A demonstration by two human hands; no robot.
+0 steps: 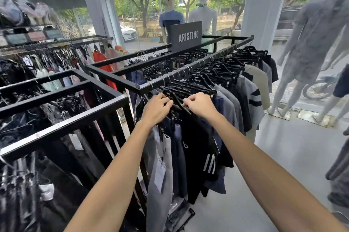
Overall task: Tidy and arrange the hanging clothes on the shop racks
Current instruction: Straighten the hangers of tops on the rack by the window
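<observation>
Rack (117,80) of black metal runs toward the window, its rail packed with shorts and shirts (196,147). Nearest the front hangs a black hanger (168,96), directly under both hands. The left hand (156,111) curls its fingers round the hanger's neck, while the right hand (201,104) pinches its sloping arm.

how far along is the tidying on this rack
Looks done: the far hangers along the rail hang in an even row. In hand: the left hand and right hand both grip the near hangers, where the clothes bunch. Left: that bunch, and probably the crowded left rack.
</observation>
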